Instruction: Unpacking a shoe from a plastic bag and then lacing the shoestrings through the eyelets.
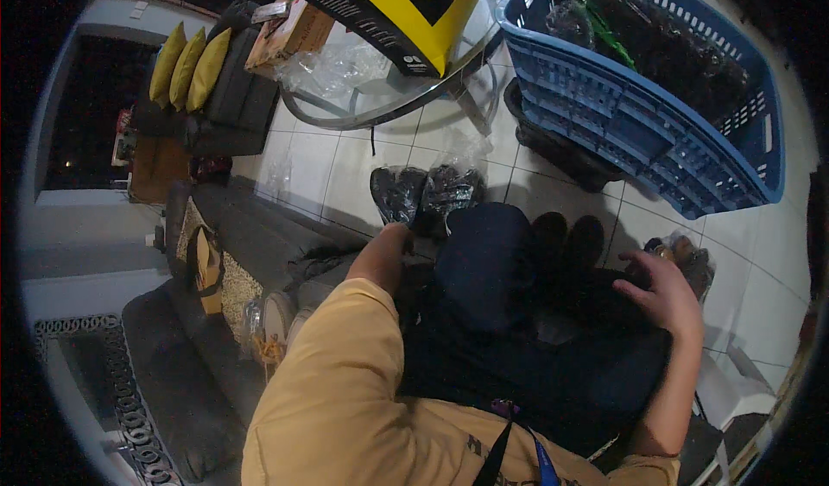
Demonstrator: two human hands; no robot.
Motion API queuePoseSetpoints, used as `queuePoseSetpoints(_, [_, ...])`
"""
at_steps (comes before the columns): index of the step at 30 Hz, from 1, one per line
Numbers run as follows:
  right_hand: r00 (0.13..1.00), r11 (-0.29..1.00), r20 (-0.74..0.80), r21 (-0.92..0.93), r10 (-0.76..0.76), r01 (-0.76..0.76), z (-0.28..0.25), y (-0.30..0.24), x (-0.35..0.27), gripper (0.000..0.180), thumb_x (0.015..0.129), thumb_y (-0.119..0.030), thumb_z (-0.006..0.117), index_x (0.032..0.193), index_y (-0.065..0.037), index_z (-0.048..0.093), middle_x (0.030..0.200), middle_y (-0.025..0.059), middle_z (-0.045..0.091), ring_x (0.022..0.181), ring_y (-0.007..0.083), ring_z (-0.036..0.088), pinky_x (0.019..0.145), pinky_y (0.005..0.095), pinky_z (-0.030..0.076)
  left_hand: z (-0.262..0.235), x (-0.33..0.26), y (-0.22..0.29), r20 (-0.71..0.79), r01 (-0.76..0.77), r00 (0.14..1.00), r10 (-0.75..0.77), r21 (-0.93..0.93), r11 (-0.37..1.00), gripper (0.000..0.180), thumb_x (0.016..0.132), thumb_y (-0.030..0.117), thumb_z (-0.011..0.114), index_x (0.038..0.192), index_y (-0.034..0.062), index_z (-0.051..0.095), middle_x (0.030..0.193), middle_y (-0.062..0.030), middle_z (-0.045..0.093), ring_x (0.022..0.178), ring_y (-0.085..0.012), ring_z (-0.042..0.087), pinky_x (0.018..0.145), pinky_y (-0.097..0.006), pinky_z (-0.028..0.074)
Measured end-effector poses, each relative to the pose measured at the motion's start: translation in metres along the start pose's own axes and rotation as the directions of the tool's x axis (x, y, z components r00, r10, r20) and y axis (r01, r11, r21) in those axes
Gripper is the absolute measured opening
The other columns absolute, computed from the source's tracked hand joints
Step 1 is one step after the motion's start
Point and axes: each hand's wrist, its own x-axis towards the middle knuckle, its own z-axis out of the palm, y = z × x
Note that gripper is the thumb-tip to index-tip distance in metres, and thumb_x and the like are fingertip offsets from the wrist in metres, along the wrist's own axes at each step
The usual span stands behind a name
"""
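My left hand (399,237) reaches down beside my knee, close to a pair of dark shoes (399,194) wrapped in clear plastic on the tiled floor. Its fingers are mostly hidden and in shadow, so whether it grips anything does not show. Another plastic-wrapped dark item, seemingly shoes (453,186), lies right beside that pair. On the other side my right hand (661,286) is open, thumb and fingers spread, with nothing visible in it. Just beyond its fingers sit some brownish footwear (691,257) in clear plastic.
A large blue plastic crate (622,106) holding dark plastic-wrapped things stands at the far right. Ahead, a round glass table (345,122) carries a yellow and black bag (406,11) and a cardboard box (292,33). To the left runs a grey sofa (259,227) with sandals (207,270) on it.
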Motion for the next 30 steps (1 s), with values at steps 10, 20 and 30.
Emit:
queuePoseSetpoints(10, [0.998,0.999,0.04,0.009,0.039,-0.04,-0.001,0.021,0.001,0.059,0.094,-0.04,0.081,0.134,0.0,0.068,0.118,0.0259,0.074,0.114,0.044,0.069,0.098,0.0481,0.056,-0.033,-0.089,0.034,-0.488,-0.151,0.867,0.096,-0.074,0.986,0.063,0.096,0.056,0.064,0.143,0.0141,0.071,0.149,-0.0114,0.068,0.141,-0.0317,0.061,0.116,-0.062,0.041])
queuePoseSetpoints(20, [0.999,0.994,0.034,-0.102,-0.026,0.029,0.015,0.028,0.012,0.064,0.096,-0.049,0.076,0.14,-0.005,0.064,0.121,0.0238,0.074,0.116,0.0427,0.069,0.099,0.0512,0.055,-0.149,-0.407,0.135,-0.533,-0.646,0.326,0.781,0.477,0.596,0.049,0.107,0.05,0.059,0.106,0.0036,0.076,0.097,-0.0098,0.079,0.089,-0.0235,0.072,0.083,-0.043,0.055])
queuePoseSetpoints(30, [0.855,0.87,-0.202,-0.244,-0.477,0.428,0.05,-0.051,0.089,0.061,0.094,-0.048,0.076,0.139,-0.009,0.063,0.123,0.0203,0.071,0.118,0.041,0.069,0.1,0.051,0.056,-0.219,-0.631,0.167,-0.62,-0.45,-0.303,0.724,0.763,0.464,0.041,0.102,0.039,0.071,0.107,-0.0019,0.071,0.096,-0.0199,0.076,0.086,-0.0339,0.072,0.079,-0.044,0.055])
